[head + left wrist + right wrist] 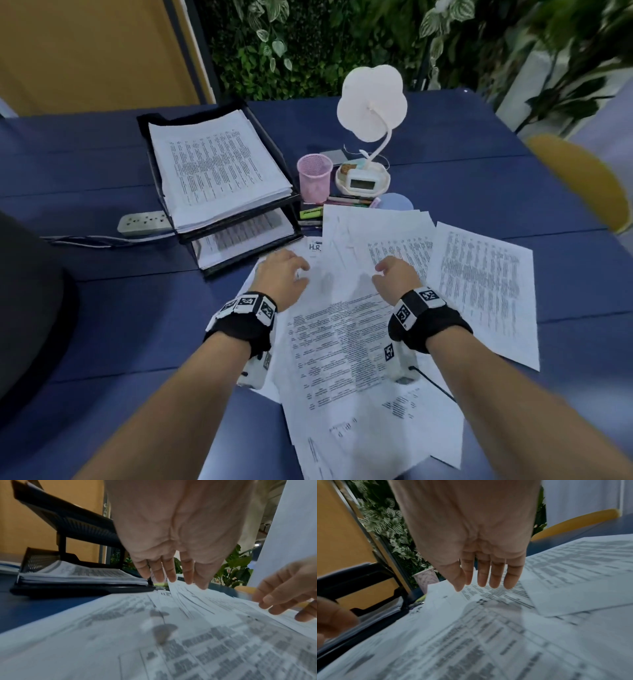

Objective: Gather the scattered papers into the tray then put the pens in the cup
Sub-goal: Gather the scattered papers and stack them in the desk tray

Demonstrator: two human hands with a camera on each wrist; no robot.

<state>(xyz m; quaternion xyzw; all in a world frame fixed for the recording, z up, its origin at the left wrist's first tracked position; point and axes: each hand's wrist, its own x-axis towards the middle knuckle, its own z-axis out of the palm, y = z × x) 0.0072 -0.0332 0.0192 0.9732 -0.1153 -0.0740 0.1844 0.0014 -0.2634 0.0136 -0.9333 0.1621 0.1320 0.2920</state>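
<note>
Matt white printed papers (346, 346) spread lower centre. Black metal-mesh tray (236, 226) upper left. Pink mesh cup (314, 178) at centre, material unclear. Smooth white plastic lamp (371, 102) beside. Matt blue cloth-covered bench (102, 308). Black fabric wristbands (239, 329).

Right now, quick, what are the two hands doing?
Left hand: open, fingers loose above the papers, holding nothing.
Right hand: open, above the papers, holding nothing.

White papers (346, 342) printed in black lie on a navy table (102, 308) beside a pink mesh cup (314, 178) and black tray (239, 226).
</note>
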